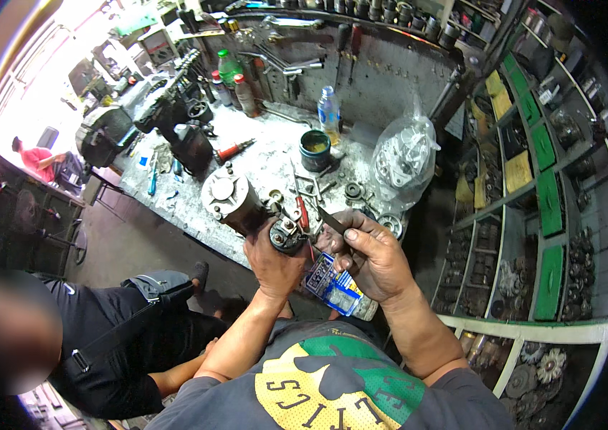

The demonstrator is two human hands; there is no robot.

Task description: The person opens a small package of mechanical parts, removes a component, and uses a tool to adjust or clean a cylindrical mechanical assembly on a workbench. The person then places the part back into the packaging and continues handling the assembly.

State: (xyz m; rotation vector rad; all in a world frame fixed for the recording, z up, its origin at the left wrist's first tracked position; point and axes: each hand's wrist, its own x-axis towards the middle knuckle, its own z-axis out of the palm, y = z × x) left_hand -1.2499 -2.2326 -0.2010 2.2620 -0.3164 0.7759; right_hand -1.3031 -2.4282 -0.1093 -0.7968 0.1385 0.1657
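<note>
My left hand (273, 261) is wrapped round the dark, round end of a starter motor, its solenoid (286, 235) with metal terminals facing up. Against it lies the motor's wide silver body (226, 193), standing on the bench. To the right, my right hand (374, 256) pinches a thin, dark, flat metal strip (331, 221) between thumb and fingers. Its tip points up and left, towards the small parts; its exact kind does not show. A red-handled tool (302, 213) lies just beyond the solenoid. A blue and yellow printed package (334, 284) sits under my right wrist.
The grimy metal bench (182, 208) carries a dark tin (315, 150), a clear bottle (328, 115), a bag of parts (403, 154) and a vise (107, 136). Shelves of parts (526, 208) stand at right. A person in black (117, 344) is close at my left.
</note>
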